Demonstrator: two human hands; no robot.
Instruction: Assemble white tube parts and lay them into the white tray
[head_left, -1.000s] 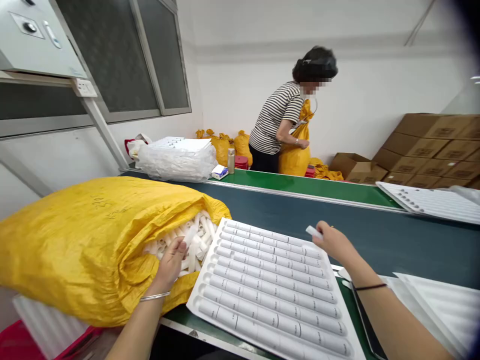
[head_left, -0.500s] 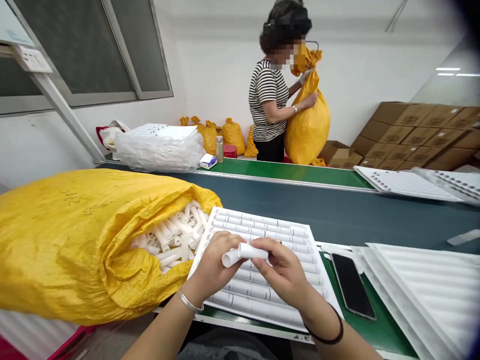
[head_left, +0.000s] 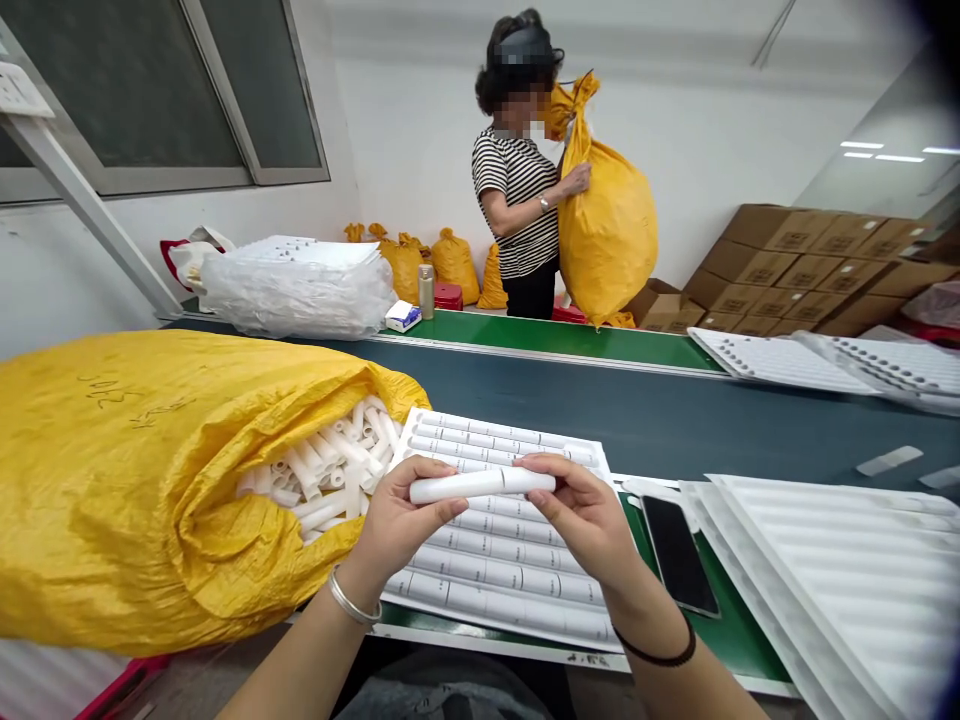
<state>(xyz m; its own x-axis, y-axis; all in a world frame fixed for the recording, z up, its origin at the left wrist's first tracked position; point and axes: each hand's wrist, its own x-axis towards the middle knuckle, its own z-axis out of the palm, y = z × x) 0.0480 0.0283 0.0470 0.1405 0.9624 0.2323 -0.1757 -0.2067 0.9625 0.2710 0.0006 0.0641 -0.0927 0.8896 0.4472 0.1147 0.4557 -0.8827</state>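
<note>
Two white tubes meet end to end in a line above a white tray (head_left: 487, 605) whose grooves hold rows of printed white tubes. My left hand (head_left: 405, 515) is closed on the left tube (head_left: 454, 487), thumb below and fingers behind. The right tube (head_left: 529, 481) is pinched between the thumb and fingers of my right hand (head_left: 581, 510). A thin dark seam shows where the tubes touch. Left of the tray, a yellow sack (head_left: 150, 480) lies open with many loose white tubes (head_left: 330, 465) at its mouth.
A black phone (head_left: 679, 555) lies right of the tray, beside stacked white grooved trays (head_left: 847, 580). Beyond runs a dark belt (head_left: 652, 405). Across it, a person (head_left: 517, 200) in a striped shirt holds a full yellow sack (head_left: 607, 230). A plastic-wrapped stack (head_left: 300, 285) stands at the back left.
The two tubes, side by side and overlapping before, now lie in line, end to end, and my hands are farther apart. The view has shifted slightly. The person's sack has tilted.
</note>
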